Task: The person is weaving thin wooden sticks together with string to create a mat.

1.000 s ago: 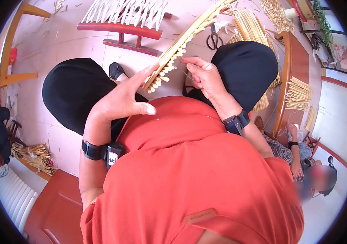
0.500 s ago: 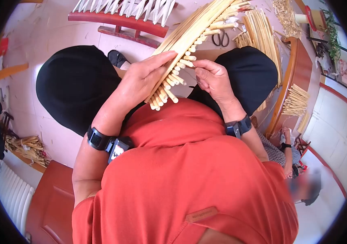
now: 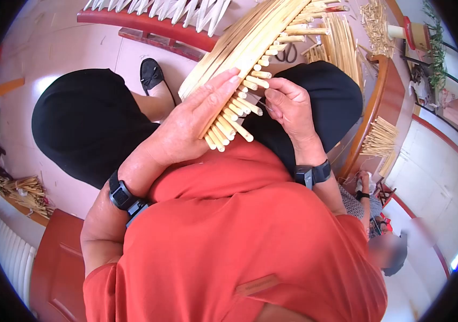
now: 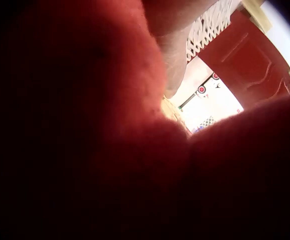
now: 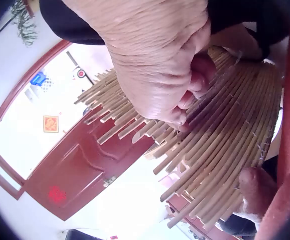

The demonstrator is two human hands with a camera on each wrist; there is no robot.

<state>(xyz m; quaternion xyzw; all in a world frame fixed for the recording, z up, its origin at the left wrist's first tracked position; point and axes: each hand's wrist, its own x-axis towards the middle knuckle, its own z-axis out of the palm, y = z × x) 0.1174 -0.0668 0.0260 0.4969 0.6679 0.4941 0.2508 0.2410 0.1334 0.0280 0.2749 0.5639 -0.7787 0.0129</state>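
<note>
A mat of pale plant stalks [image 3: 250, 51], stitched side by side, slants across the lap in the head view, its cut ends sticking out unevenly along the right edge. My left hand [image 3: 188, 121] holds its near end, fingers laid along the upper face. The left thumb [image 5: 255, 190] shows against the other face in the right wrist view, where rows of stitching cross the stalks. Beside the cut ends, my right hand [image 3: 292, 104] pinches a fine thread with curled fingers, fingertips right at the stalks. Skin and dark blur fill most of the left wrist view.
Black-handled scissors [image 3: 287, 53] lie on the floor behind the mat, near a pile of loose stalks [image 3: 342, 45]. A red stool with white webbing [image 3: 148, 24] stands ahead. Short stalks [image 3: 380, 137] lie on a wooden bench at right. Another person sits at lower right.
The mat has turned so its broad face shows, and its near end has come lower. My right hand has moved right up to the cut ends, from apart earlier. The left hand's fingers now lie flatter on it.
</note>
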